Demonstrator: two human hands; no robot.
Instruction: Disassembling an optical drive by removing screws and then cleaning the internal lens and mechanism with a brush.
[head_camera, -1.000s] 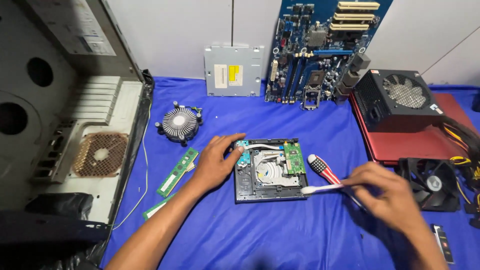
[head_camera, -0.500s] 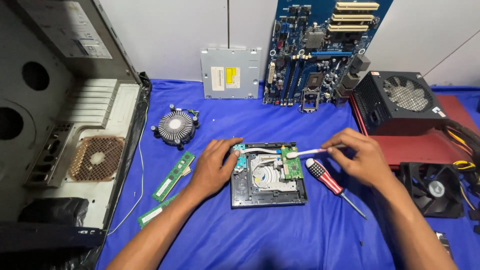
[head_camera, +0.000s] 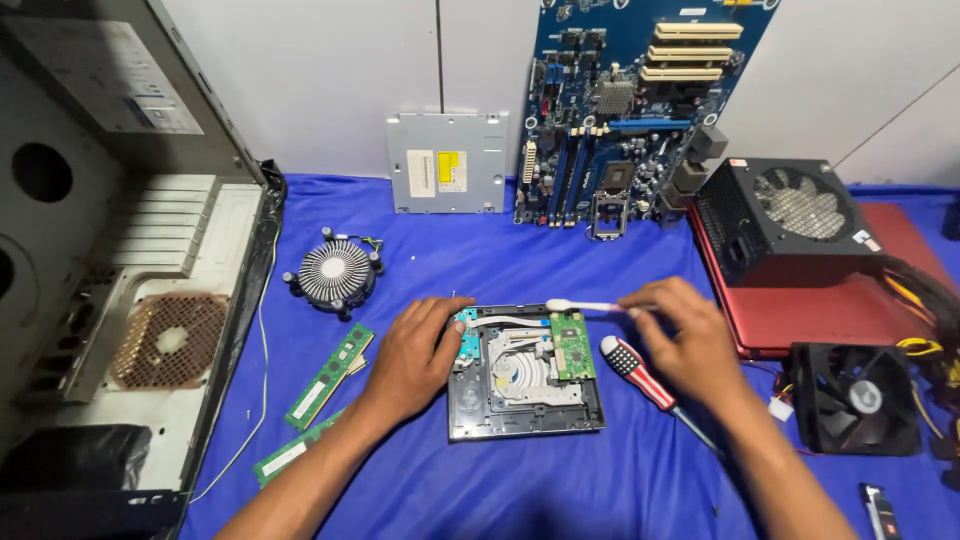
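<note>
Since half a second ago the right hand (head_camera: 685, 345) has barely shifted, its fingers pinched on a swab (head_camera: 585, 305) whose tip sits over the drive's (head_camera: 525, 375) top edge. The left hand (head_camera: 415, 355) stays spread flat on the drive's left side. A screwdriver (head_camera: 640, 375) lies just beside the drive.

I see a blue motherboard (head_camera: 640, 100) leaning against the wall, a round cooler fan (head_camera: 335, 272), and two green memory sticks (head_camera: 330, 377) on the blue cloth (head_camera: 420, 490).

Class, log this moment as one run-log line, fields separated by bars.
left hand steadies opened optical drive | right hand holds cotton swab over it | screwdriver lies beside
</note>
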